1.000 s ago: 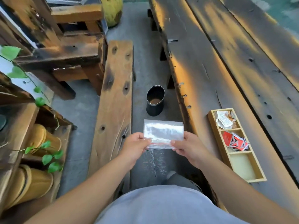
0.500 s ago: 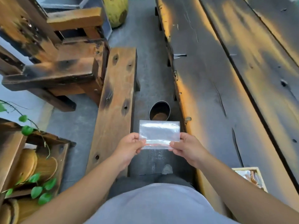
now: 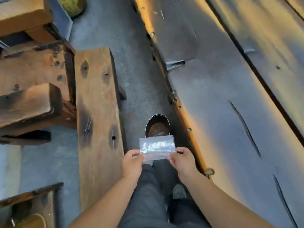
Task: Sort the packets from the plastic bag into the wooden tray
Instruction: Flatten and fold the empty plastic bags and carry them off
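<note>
A: Where is the bag?
B: The clear plastic bag (image 3: 157, 148), seemingly empty, is pinched at its near corners by the left hand (image 3: 132, 163) and right hand (image 3: 183, 162), above a dark can (image 3: 157, 127).
A: Next?
B: Sorting looks finished; probably drop it in. The tray is out of view.

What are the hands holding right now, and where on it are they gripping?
A clear plastic bag, held flat between both hands: the left hand pinches its lower left corner, the right hand its lower right corner.

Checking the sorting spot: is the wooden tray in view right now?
No, only the plastic bag held by both hands, the left hand and right hand, shows.
</note>
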